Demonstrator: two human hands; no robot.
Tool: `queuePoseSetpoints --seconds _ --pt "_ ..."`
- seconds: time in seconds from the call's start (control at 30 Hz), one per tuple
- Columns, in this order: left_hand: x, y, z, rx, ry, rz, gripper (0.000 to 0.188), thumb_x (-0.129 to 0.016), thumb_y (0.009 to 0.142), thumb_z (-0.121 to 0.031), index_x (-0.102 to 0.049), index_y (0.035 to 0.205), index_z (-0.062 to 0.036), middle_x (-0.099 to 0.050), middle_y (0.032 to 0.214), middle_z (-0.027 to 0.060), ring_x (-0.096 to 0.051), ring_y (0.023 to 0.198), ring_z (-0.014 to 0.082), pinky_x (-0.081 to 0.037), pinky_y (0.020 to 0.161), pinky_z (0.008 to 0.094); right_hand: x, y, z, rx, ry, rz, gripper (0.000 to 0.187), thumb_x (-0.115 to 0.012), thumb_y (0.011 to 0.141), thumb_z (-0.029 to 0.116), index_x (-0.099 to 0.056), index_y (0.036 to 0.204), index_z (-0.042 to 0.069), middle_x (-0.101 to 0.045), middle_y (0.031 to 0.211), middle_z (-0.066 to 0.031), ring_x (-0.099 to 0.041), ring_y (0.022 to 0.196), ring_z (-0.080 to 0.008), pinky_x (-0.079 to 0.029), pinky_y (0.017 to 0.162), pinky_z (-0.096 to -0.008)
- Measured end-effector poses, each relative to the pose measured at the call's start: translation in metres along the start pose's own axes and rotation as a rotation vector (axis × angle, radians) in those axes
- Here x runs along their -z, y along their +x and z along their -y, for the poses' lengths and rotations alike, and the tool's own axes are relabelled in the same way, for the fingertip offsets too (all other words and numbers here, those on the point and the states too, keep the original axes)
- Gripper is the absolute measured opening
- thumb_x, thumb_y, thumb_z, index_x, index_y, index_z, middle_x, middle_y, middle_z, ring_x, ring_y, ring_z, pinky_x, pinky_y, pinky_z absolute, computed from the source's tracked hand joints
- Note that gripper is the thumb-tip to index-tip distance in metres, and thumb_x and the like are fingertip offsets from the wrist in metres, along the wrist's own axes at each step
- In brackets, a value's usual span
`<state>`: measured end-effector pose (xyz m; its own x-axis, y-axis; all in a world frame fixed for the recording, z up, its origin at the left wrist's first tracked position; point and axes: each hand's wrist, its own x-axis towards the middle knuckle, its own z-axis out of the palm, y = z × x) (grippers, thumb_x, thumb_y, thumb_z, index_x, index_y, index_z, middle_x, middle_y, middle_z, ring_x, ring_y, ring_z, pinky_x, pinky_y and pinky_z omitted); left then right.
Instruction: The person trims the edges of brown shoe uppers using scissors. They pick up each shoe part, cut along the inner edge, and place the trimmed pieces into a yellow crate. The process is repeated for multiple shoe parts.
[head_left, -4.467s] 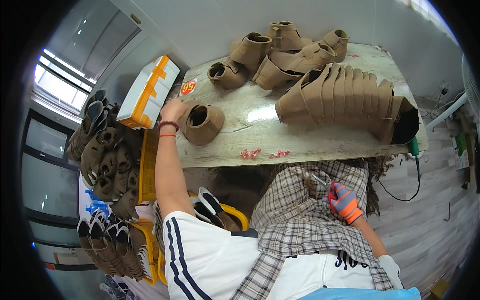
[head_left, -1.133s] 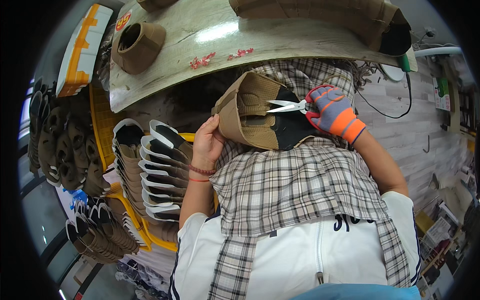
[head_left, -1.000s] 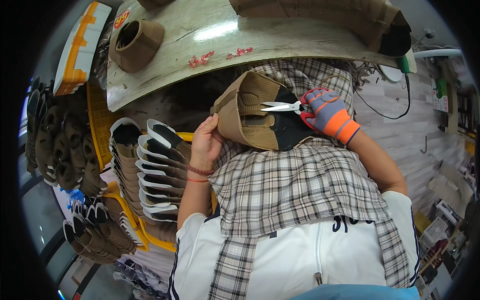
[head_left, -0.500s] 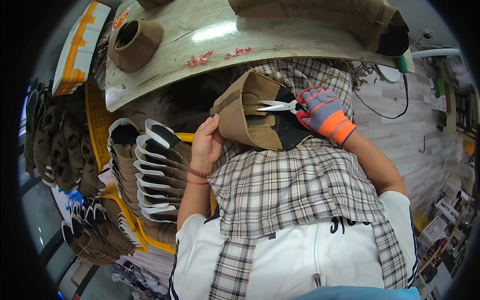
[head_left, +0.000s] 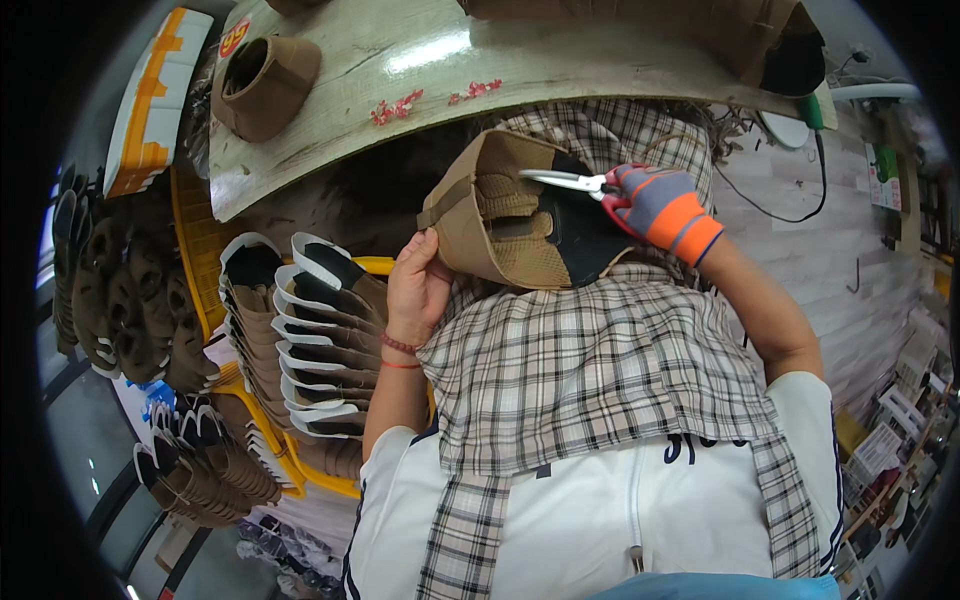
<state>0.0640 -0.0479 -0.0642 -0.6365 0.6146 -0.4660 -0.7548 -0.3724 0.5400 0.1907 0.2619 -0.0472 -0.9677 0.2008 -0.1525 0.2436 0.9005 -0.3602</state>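
A brown fabric shoe upper [head_left: 462, 225] with a black inner part lies over my lap, its wide opening facing right. My left hand [head_left: 420, 290], bare and with beads at the wrist, pinches the upper's left lower edge between thumb and fingers. On my right hand [head_left: 660, 208] is a grey and orange work glove, closed round the red handles of a pair of scissors [head_left: 570, 180]. The silver blades are together and point left across the upper's opening, above the black part. Whether they touch the fabric I cannot tell.
Beyond my lap stands a worktable [head_left: 350, 130] with another brown upper [head_left: 266, 88] on it. At left, stacked uppers with white edges [head_left: 325, 330] fill a yellow basket [head_left: 190, 245]. A cable [head_left: 815, 190] hangs at right. My plaid apron [head_left: 590, 370] covers my lap.
The scissor blades have gone from spread apart to together. My gloved right hand has moved slightly up and right with them. My left hand keeps its hold on the upper.
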Motion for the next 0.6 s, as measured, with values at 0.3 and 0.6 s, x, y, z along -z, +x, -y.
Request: queuePoseSetpoints --seconds 0.3,0.6 --pt "0.017 -0.007 0.025 -0.169 0.090 -0.003 0.024 -0.046 0.100 -0.019 -0.051 0.114 -0.0004 -0.062 0.099 0.0128 -0.059 0.093 0.0215 -0.046 0.088 0.0331 0.030 -0.020 0.010 0.261 -0.065 0.274 0.039 -0.061 0.082 0.040 -0.061 0.103 0.007 -0.065 0.088 -0.0120 -0.063 0.080 -0.0304 -0.051 0.074 -0.0372" --pt "0.011 -0.009 0.025 -0.173 0.077 -0.056 0.024 -0.048 0.099 -0.020 -0.052 0.111 -0.0003 -0.061 0.097 0.0131 -0.059 0.090 0.0213 -0.045 0.085 0.0313 0.036 -0.003 0.031 0.281 -0.131 0.605 0.037 -0.062 0.081 0.037 -0.063 0.100 0.006 -0.067 0.084 -0.0115 -0.065 0.079 -0.0294 -0.051 0.070 -0.0381"
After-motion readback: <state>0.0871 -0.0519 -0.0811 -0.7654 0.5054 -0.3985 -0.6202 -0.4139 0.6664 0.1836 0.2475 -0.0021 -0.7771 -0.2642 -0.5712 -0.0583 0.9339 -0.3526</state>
